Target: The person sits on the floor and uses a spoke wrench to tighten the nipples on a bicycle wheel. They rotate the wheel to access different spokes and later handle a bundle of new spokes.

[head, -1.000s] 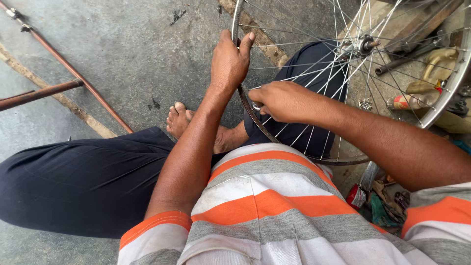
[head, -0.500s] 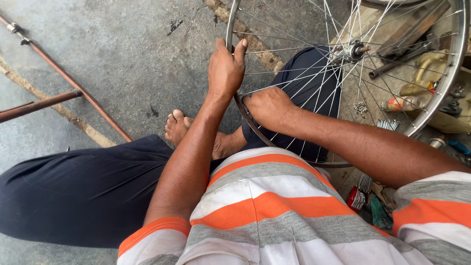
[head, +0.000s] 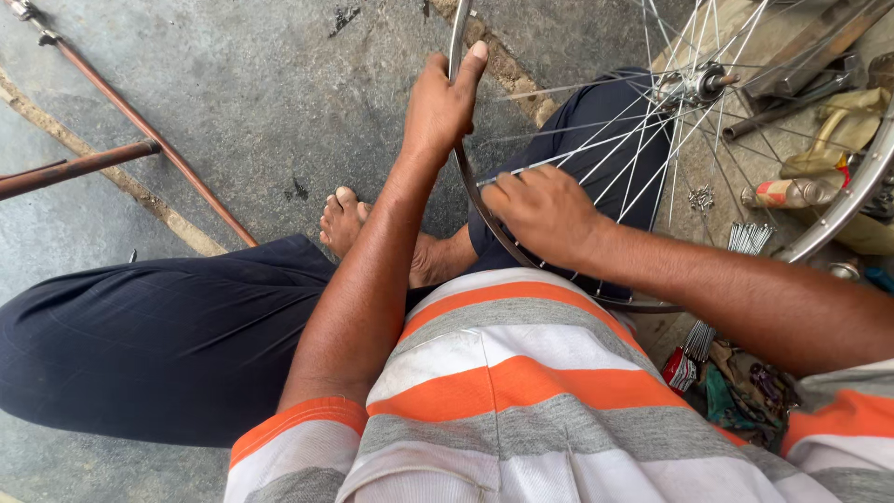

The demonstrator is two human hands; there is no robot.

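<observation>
Left hand [head: 438,107] grip closed round bicycle wheel rim [head: 458,56], fingers up along its edge. Right hand [head: 540,210] just right of it, grip narrow, pinching spoke [head: 596,140] near rim; exact hold hard to tell. One wheel, upright over lap; hub [head: 694,84] up right of right hand. Bundle of loose spokes [head: 750,237] on floor beyond. Two rusty rods [head: 140,126] far left.

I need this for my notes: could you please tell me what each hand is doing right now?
Left hand: closed on the wheel rim.
Right hand: fingers curled at the spokes; grip cannot be told.
</observation>
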